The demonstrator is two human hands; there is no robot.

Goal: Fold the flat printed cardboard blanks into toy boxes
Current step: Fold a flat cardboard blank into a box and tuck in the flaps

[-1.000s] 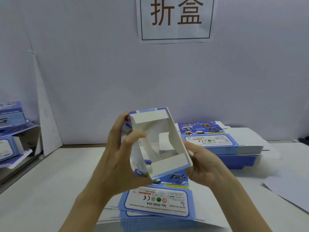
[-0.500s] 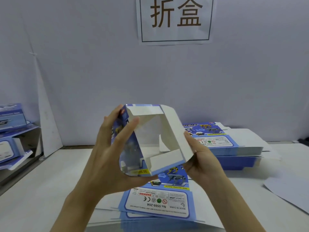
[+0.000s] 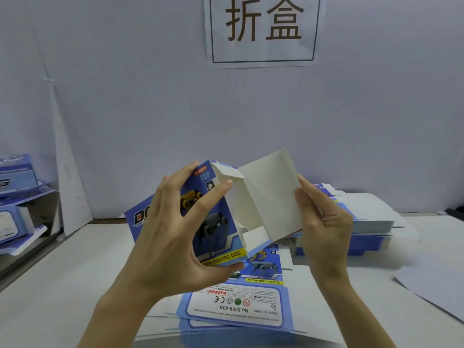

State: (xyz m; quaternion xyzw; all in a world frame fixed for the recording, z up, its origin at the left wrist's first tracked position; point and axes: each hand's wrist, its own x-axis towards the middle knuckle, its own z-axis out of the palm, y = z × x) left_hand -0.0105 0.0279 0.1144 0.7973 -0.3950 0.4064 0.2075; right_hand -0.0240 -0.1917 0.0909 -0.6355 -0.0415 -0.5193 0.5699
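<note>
Gripping the box above the blanks, the left hand keeps its open end facing right, where the right hand pinches the flap.

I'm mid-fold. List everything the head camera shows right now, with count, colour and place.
box: one, blue print outside, white inside, half folded, held above the near stack
near stack: one pile of flat blanks, blue and white, on the table under the hands
far stack: one pile, blue and white, behind the right hand
left boxes: count unclear, blue, left edge
sheet: one, white, right side of the table
sign: one, white with dark characters, top of the wall
table: one, white
left hand: grips the box's printed side
right hand: pinches the box's open white flap
</note>
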